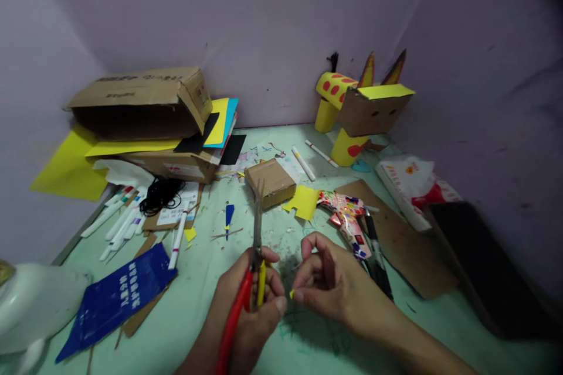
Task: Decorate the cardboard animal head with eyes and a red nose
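My left hand (250, 304) is closed around a pair of scissors (257, 228) with a red handle, its blades pointing away from me. Against the scissors, between the same fingers, shows a narrow yellow piece (261, 282); whether it is paper or part of the handle I cannot tell. Close by on the right, my right hand (328, 281) pinches a tiny yellow scrap (291, 294) between thumb and fingertips. Beyond both hands lie a small cardboard box (270, 181) and a cut sheet of yellow paper (303, 201).
At the back right stands a yellow cardboard animal (373, 111) with red spots. Large cardboard boxes (132, 94) and coloured paper are stacked back left. Markers (125, 222), black yarn (162, 195) and a blue packet (121, 299) lie left; a glue gun (349, 217) and phone (479, 263) right.
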Motion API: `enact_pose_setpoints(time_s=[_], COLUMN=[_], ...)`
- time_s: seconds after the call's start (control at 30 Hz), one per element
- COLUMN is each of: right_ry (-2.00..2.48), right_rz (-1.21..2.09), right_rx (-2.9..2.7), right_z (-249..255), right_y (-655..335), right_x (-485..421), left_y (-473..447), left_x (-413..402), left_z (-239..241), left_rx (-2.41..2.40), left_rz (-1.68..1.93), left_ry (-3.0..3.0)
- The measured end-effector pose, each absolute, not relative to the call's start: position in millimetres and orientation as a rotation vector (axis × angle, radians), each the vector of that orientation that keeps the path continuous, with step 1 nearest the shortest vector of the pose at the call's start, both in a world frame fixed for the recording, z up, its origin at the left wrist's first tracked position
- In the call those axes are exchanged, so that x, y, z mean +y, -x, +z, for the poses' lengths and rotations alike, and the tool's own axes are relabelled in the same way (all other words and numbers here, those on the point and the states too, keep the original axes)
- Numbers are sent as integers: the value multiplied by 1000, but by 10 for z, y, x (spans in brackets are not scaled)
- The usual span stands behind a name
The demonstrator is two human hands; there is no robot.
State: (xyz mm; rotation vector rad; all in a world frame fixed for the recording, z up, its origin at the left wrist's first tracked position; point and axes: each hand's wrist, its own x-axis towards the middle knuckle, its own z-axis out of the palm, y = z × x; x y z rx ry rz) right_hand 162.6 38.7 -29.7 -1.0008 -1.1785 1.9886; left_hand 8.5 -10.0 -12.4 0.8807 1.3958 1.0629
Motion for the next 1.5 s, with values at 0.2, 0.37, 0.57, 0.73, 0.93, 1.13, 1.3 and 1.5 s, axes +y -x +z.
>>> enact_pose_setpoints(time_s=[0.2,0.37,0.57,0.73,0.93,1.13,1.3,1.5], right_ry=[1005,985,999,997,1030,1030,971,930], right_rz=[1962,1937,1945,1975,1957,1915,1774,1583], right_rx=[-1314,-1334,-1167,-1104,-1087,-1017,-989,-1047], right_z=[-326,-325,-295,-289,-305,-295,-267,-255], right_y=[-1597,-1592,-1587,-1562,-1520,-1552,-1631,-1678], right_x=[321,323,352,336,302,383,499,540], left_y=[-156,-190,-240,-178,-192,-212,29,132], left_x=[-128,-136,-126,-92,-104,-142,-128,-145], left_z=[-60,-13,-105,-210,-225,-183,-233,-510], left_rx=[1582,1734,1711,1477,1361,1569,1710,1770], left_rz=[971,954,1092,1259,1278,1216,967,560], left_ry=[-1015,-1120,-995,-695,-667,-916,-1762,-2066])
